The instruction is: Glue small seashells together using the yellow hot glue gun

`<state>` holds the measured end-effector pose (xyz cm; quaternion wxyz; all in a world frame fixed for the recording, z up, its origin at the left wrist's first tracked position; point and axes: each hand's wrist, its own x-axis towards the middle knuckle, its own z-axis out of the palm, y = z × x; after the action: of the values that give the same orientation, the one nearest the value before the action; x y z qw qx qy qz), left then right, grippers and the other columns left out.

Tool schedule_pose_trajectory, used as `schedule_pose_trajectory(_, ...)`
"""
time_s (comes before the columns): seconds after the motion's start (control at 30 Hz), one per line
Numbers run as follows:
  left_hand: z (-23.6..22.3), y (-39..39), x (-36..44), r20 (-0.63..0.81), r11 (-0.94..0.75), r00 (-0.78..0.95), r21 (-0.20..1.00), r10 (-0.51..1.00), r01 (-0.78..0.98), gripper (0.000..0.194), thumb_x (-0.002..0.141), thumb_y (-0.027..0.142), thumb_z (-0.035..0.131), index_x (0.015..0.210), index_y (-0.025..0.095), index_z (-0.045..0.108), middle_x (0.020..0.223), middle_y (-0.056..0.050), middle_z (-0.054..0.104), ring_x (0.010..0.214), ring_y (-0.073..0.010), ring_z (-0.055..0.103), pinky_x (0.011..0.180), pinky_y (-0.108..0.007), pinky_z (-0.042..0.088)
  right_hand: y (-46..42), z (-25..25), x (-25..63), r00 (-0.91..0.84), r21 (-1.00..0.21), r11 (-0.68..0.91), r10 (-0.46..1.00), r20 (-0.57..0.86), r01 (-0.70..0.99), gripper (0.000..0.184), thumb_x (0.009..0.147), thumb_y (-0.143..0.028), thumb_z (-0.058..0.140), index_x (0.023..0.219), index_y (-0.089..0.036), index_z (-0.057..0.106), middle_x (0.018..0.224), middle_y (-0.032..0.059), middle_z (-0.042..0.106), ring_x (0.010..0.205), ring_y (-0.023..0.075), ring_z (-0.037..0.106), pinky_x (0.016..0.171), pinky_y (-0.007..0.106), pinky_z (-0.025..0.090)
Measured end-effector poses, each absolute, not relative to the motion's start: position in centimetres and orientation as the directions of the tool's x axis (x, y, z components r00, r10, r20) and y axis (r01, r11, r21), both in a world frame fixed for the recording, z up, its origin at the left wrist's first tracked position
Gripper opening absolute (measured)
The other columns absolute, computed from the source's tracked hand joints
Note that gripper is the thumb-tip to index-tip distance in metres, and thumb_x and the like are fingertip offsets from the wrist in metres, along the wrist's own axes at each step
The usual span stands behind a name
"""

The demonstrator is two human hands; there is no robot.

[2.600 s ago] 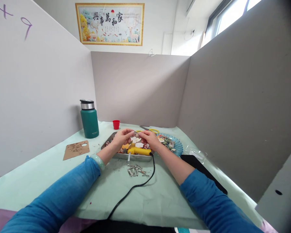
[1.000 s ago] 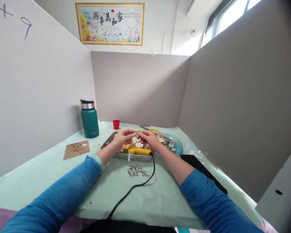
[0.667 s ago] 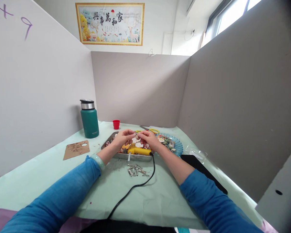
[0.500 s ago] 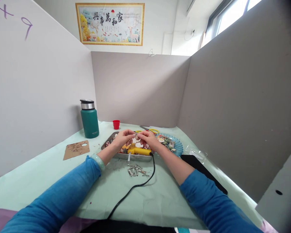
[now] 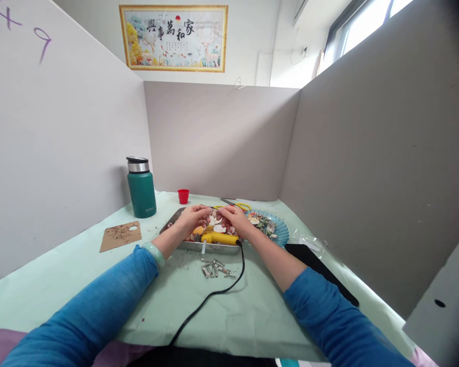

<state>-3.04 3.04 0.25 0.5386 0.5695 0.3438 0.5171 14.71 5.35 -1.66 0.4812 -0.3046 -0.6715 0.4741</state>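
Above a metal tray of shells, my left hand is closed in a pinch, thumb against fingertips. Facing it from the other side, my right hand is pinched too. A narrow gap separates the fingertips, and anything held there is too small to make out. Below the hands, a yellow glue gun lies across the tray's near edge, its black cord running toward me. In front of the tray sits a small pile of silvery metal clips.
A blue plate of small shells and bits stands right of the tray, with yellow-handled scissors behind. Left are a green bottle, a red cup and a brown card. A black flat object lies right. Grey partitions surround the table.
My fingertips have drawn slightly apart; a small brownish piece seen between them earlier no longer shows clearly. The glue gun, tray and clips have stayed put.
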Motion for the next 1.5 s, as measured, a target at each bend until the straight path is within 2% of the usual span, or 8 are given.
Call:
schedule_pose_trajectory(0.17, 0.20, 3.13, -3.07, 0.190, -0.154, 0.222, 0.973, 0.956, -0.172, 0.032, 0.062, 0.031, 0.077, 0.081, 0.010, 0.063, 0.061, -0.002, 0.059, 0.051, -0.0073, 0.053, 0.042, -0.017, 0.035, 5.33, -1.69, 14.74, -0.375, -0.921, 0.388, 0.850, 0.370, -0.028, 0.031, 0.075, -0.047, 0.059, 0.075, -0.016, 0.061, 0.066, -0.0002, 0.061, 0.043, 0.0056, 0.047, 0.039, 0.018, 0.033)
schedule_pose_trajectory(0.47, 0.33, 2.73, -2.96, 0.217, -0.201, 0.231, 0.975, 0.948, -0.089, 0.028, 0.061, 0.028, 0.077, 0.079, 0.010, 0.064, 0.057, 0.000, 0.057, 0.045, -0.0057, 0.048, 0.043, -0.019, 0.037, 5.59, -1.99, 14.98, -0.377, -0.903, 0.428, 0.841, 0.387, 0.027, 0.029, 0.076, -0.046, 0.058, 0.075, -0.017, 0.063, 0.052, -0.0026, 0.055, 0.041, 0.0070, 0.044, 0.039, 0.018, 0.031)
schedule_pose_trajectory(0.67, 0.11, 2.96, -3.09, 0.255, -0.243, 0.228, 0.967, 0.940, -0.080, 0.029, 0.060, 0.026, 0.077, 0.081, 0.010, 0.065, 0.070, -0.005, 0.063, 0.060, -0.0112, 0.059, 0.054, -0.022, 0.047, 5.69, -2.13, 14.94, -0.376, -0.901, 0.434, 0.835, 0.401, 0.003, 0.028, 0.076, -0.046, 0.059, 0.076, -0.018, 0.063, 0.052, -0.0030, 0.055, 0.040, 0.0067, 0.044, 0.039, 0.018, 0.031)
schedule_pose_trajectory(0.97, -0.01, 3.00, -3.05, 0.233, -0.204, 0.256, 0.970, 0.938, -0.133, 0.031, 0.063, 0.028, 0.078, 0.085, 0.012, 0.062, 0.078, -0.005, 0.065, 0.070, -0.0137, 0.064, 0.066, -0.026, 0.053, 5.61, -2.08, 14.85, -0.354, -0.911, 0.412, 0.851, 0.388, -0.009, 0.028, 0.076, -0.046, 0.059, 0.075, -0.018, 0.061, 0.052, -0.0030, 0.056, 0.041, 0.0076, 0.046, 0.039, 0.019, 0.032)
schedule_pose_trajectory(1.13, 0.14, 2.83, -2.95, 0.228, -0.190, 0.258, 0.968, 0.939, -0.166, 0.034, 0.062, 0.024, 0.079, 0.088, 0.011, 0.062, 0.079, -0.005, 0.065, 0.069, -0.0133, 0.064, 0.065, -0.026, 0.053, 5.41, -1.90, 14.78, -0.340, -0.909, 0.416, 0.853, 0.395, -0.012, 0.026, 0.076, -0.044, 0.059, 0.074, -0.018, 0.061, 0.051, -0.0034, 0.055, 0.042, 0.0076, 0.046, 0.039, 0.019, 0.031)
schedule_pose_trajectory(1.5, -0.03, 2.86, -3.01, 0.241, -0.208, 0.262, 0.967, 0.935, -0.145, 0.035, 0.059, 0.023, 0.080, 0.086, 0.011, 0.061, 0.085, -0.005, 0.064, 0.068, -0.0134, 0.064, 0.062, -0.026, 0.052, 4.98, -1.46, 14.68, -0.314, -0.910, 0.413, 0.858, 0.406, -0.048, 0.027, 0.073, -0.044, 0.061, 0.075, -0.017, 0.061, 0.064, -0.0023, 0.059, 0.046, 0.0069, 0.049, 0.040, 0.019, 0.031)
